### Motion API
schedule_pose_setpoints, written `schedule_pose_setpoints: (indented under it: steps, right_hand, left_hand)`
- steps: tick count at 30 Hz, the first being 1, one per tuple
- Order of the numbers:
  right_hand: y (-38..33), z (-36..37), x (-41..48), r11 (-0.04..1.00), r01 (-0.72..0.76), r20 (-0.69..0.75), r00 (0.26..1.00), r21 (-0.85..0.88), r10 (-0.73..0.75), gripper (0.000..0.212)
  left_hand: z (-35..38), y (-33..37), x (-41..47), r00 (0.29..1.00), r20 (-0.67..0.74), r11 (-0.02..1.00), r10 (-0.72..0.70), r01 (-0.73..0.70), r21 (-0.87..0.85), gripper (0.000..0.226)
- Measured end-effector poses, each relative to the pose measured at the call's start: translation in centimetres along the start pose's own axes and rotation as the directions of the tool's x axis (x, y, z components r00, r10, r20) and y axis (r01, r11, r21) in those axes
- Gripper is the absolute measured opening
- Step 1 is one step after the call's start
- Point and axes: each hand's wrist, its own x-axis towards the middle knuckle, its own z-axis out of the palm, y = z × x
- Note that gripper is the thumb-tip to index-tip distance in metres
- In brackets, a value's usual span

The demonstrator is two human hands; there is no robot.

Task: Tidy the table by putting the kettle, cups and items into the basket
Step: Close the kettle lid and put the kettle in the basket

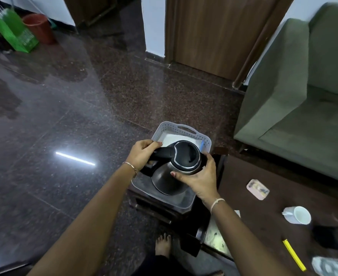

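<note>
A steel kettle (pixel 172 176) with a black lid and handle is held over the white perforated basket (pixel 181 129), which stands on a small dark stool. My left hand (pixel 142 154) grips the kettle's black handle. My right hand (pixel 199 179) is wrapped around the steel body from the right. A white cup (pixel 300 215) with a spoon beside it sits on the dark table at the right. A small pink box (pixel 257 189), a yellow stick (pixel 293 254) and a clear crumpled packet (pixel 331 266) also lie on that table.
A green sofa (pixel 303 100) stands behind the table at the right. A dark object (pixel 333 236) lies near the cup. A green bag (pixel 12 30) and a red bin (pixel 39 26) stand far left on the polished floor. My bare foot (pixel 163 244) is below the stool.
</note>
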Motion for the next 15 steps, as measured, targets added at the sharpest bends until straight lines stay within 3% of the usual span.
schedule_pose_setpoints:
  steps: [3, 7, 10, 15]
  right_hand:
    - [0.5, 1.2, -0.3, 0.994, -0.004, -0.045, 0.999, -0.107, -0.001, 0.130]
    - [0.9, 3.1, -0.8, 0.988, -0.040, -0.090, 0.996, -0.151, 0.027, 0.125]
    - [1.2, 4.2, -1.4, 0.984, -0.038, -0.118, 0.993, -0.175, 0.017, 0.125]
    - [1.8, 5.4, -1.9, 0.979, -0.069, -0.123, 0.991, -0.191, 0.046, 0.124]
  left_hand:
    - [0.0, -1.0, 1.3, 0.999, 0.004, 0.995, -0.049, 0.049, 0.085, 0.027]
    - [0.0, -2.6, 2.7, 0.991, -0.134, 0.948, -0.008, 0.050, 0.314, 0.042]
    - [0.0, -3.7, 3.4, 0.976, -0.217, 0.924, 0.008, 0.076, 0.376, 0.039]
    - [-0.3, -5.4, 3.8, 0.974, -0.226, 0.912, -0.018, 0.109, 0.396, 0.031]
